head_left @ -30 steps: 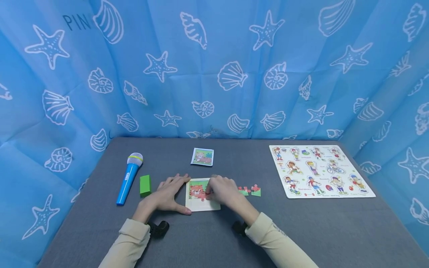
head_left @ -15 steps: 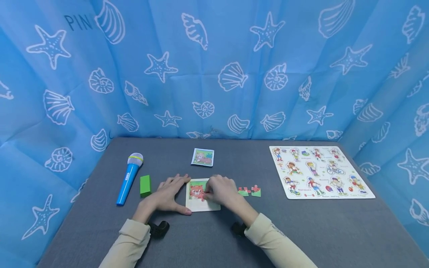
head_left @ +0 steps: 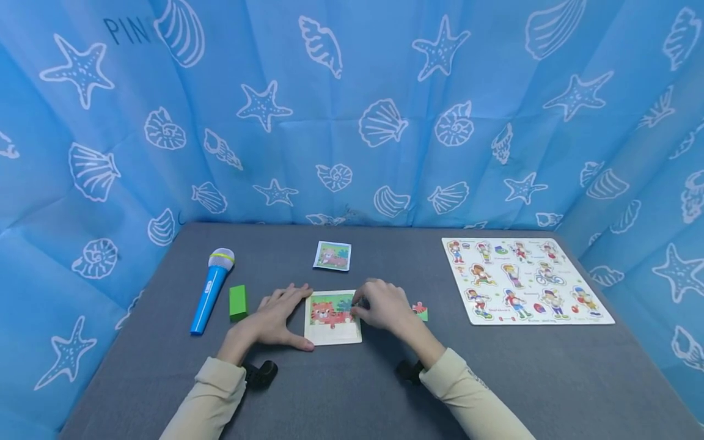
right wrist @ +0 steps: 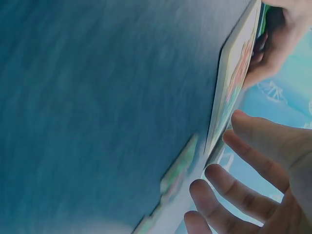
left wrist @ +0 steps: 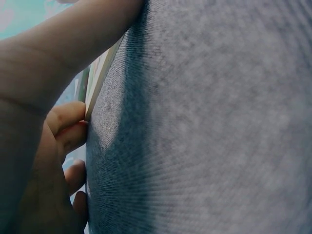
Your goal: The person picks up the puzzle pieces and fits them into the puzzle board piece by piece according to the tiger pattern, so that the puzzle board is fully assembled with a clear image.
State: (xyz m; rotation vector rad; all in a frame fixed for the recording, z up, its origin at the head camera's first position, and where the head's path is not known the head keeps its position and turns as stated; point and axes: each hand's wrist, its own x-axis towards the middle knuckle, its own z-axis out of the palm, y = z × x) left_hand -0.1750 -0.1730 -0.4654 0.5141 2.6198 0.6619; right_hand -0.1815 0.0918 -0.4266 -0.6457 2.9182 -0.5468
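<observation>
In the head view, a small puzzle board [head_left: 333, 335] with a pale frame lies on the table, a red tiger picture across its upper part and bare wood below. My left hand [head_left: 273, 319] spreads along its left side, thumb by the lower corner and index fingertip at the upper one. Over the right edge is my right hand [head_left: 385, 307]. The right wrist view shows that hand's fingers [right wrist: 243, 195] apart and loosely bent beside the board, with nothing between them. Loose jigsaw pieces [right wrist: 180, 168] lie below those fingers; one jigsaw piece [head_left: 420, 311] shows past the hand in the head view.
A tiger picture card [head_left: 332, 256] lies behind the board. To the left are a blue toy microphone [head_left: 211, 293] and a green block [head_left: 238, 304]. A large white peg puzzle [head_left: 528, 281] lies at the right. A blue curtain [head_left: 352, 122] hangs behind the table.
My right hand has drawn back to the right from the middle of the board, uncovering more of the tiger picture and its green background. The left hand stays in place.
</observation>
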